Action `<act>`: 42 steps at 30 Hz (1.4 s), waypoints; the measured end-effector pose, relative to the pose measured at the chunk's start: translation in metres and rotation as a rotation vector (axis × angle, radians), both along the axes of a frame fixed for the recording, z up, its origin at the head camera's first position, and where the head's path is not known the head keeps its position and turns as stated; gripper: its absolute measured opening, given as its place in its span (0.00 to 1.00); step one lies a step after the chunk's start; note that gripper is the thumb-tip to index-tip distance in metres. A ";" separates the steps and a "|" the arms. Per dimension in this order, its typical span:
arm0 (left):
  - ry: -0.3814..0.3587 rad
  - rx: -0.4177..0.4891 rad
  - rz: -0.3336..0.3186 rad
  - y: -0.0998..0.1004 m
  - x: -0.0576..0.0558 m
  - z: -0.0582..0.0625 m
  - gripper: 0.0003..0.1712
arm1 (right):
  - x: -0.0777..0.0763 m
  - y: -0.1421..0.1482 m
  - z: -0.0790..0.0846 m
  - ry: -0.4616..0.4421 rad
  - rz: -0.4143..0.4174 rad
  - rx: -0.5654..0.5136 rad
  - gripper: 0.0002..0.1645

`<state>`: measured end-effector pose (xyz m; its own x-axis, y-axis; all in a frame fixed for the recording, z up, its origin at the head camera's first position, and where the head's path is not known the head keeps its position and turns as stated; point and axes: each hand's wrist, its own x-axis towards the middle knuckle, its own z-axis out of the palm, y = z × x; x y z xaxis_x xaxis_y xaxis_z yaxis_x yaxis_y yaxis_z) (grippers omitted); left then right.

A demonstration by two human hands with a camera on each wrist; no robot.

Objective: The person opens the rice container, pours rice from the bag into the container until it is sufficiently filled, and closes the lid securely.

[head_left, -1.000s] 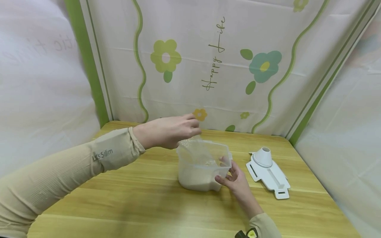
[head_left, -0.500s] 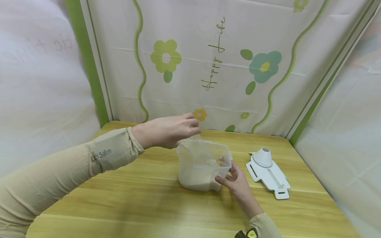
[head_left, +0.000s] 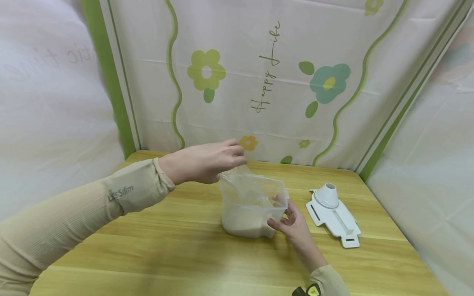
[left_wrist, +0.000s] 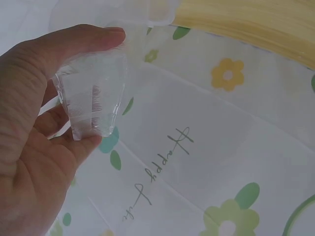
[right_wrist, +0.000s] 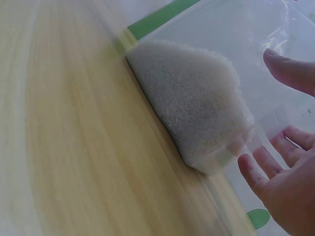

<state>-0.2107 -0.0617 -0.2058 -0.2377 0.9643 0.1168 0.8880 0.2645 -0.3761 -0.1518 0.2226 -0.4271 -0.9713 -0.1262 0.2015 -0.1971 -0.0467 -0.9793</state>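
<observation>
A clear plastic bag slants down from my left hand, its lower end inside a translucent plastic bin. In the left wrist view, my thumb and fingers grip the bag's crumpled upper end, which looks empty. White rice fills the lower part of the bin, seen through its wall in the right wrist view. My right hand holds the bin at its right side, thumb on the near face and fingers round the corner. The bin stands upright on the table.
To the right of the bin, a white plastic lid-like part with a cone-shaped cup on it lies on the wooden table. Printed curtains close off the back and both sides.
My left hand has shifted slightly to the left with the bag, and fewer grains show in the bag's upper part. My right hand and the bin have stayed in place.
</observation>
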 end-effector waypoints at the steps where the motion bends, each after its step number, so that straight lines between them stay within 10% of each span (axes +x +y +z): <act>1: -0.005 0.005 0.002 -0.002 0.000 0.000 0.32 | 0.000 0.000 0.000 -0.001 -0.001 -0.003 0.46; 33: -0.276 0.367 0.014 -0.045 -0.003 -0.016 0.38 | 0.001 0.001 0.000 0.009 -0.002 -0.009 0.44; 42: -0.274 0.528 0.036 -0.055 -0.001 -0.038 0.38 | 0.000 0.000 0.000 -0.003 0.014 -0.020 0.45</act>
